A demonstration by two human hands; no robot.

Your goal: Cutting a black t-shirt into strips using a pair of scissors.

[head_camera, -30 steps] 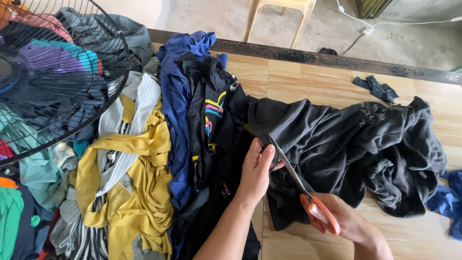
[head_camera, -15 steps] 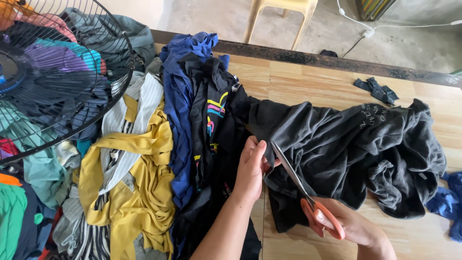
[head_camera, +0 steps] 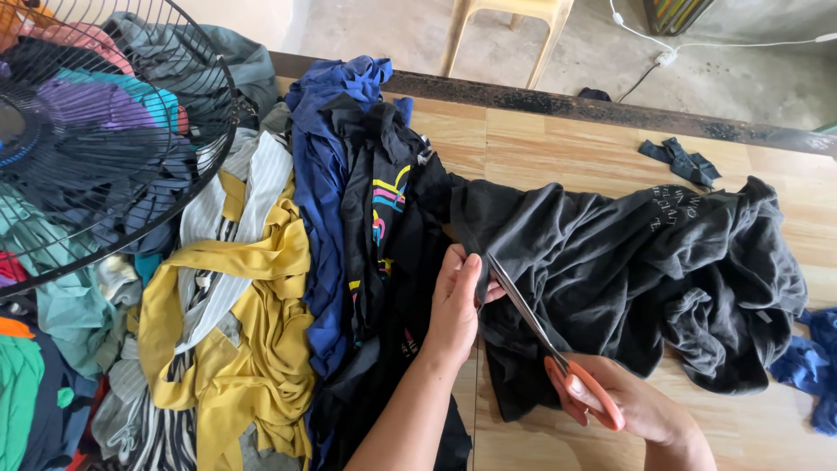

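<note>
At far left a fan cage (head_camera: 105, 139) overhangs a heap of clothes (head_camera: 235, 331). My left hand (head_camera: 455, 301) pinches a fold of the black garment (head_camera: 628, 270) on the wooden table (head_camera: 558, 144); soft, limp cloth, best gripped beside the cut. My right hand (head_camera: 632, 403) grips orange-handled scissors (head_camera: 545, 340), blades parted.

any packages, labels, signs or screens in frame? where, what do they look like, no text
No packages, signs or screens; two prints on garments only.
Pale print on the dark grey garment, upper right of its heap: small, whitish, curved rows.
Graphic on the black shirt, centre pile, above the left hand: yellow, pink and blue stripes.
</note>
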